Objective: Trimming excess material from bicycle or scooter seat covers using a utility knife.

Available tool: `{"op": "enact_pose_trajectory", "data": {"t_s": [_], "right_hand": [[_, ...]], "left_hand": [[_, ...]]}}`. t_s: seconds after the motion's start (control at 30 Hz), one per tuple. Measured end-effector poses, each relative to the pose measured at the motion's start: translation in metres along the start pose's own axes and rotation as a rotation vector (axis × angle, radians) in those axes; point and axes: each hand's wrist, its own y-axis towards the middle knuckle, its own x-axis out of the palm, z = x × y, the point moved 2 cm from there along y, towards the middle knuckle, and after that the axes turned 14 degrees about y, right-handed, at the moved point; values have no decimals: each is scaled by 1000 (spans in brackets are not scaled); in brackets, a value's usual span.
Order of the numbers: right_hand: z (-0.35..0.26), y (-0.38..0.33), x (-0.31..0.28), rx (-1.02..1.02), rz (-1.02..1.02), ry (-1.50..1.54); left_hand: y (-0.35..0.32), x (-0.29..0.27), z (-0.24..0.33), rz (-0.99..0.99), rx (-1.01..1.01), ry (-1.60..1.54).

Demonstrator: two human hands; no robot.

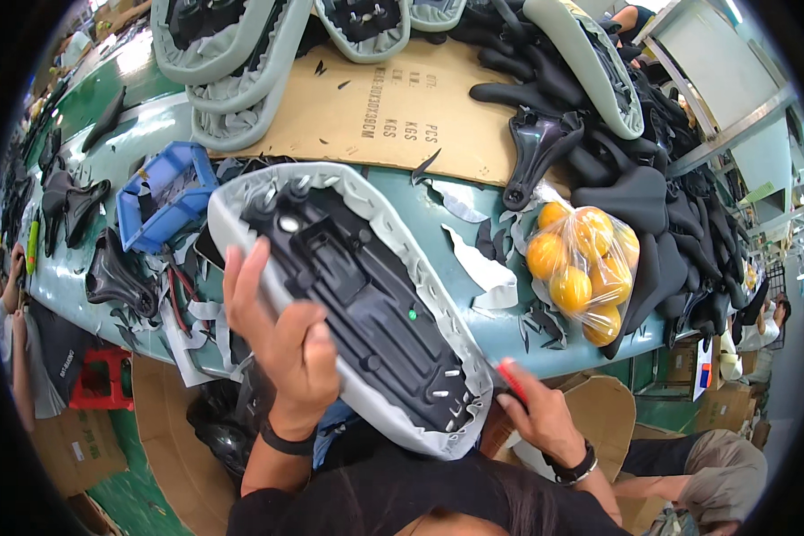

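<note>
A long upside-down seat [357, 277] lies in front of me, its black ribbed plastic base facing up. Pale grey cover material is folded over the rim, with metal studs at both ends. My left hand [281, 339] is over the seat's left edge, fingers apart and slightly blurred; whether it presses on the rim I cannot tell. At the near right end of the seat, my right hand [540, 415] is closed around a red-handled tool [512, 381]. The tool's working end is hard to make out against the cover edge.
A blue plastic bin [165, 196] stands left, amid grey and black scraps. Right of the seat are a clear bag of oranges [585, 268] and piled black bicycle saddles [661, 223]. Grey-covered seats [241, 116] lie on cardboard [348, 116] behind. An open carton [174, 429] is below the table.
</note>
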Motion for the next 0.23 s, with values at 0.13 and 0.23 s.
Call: {"op": "enact_pose_trajectory", "data": {"t_s": [0.13, 0.23], "right_hand": [[3, 11, 17, 95, 306, 728], [9, 16, 35, 217, 157, 1061]], "left_hand": [[-62, -18, -32, 89, -120, 56], [-69, -37, -33, -127, -152, 345]]}}
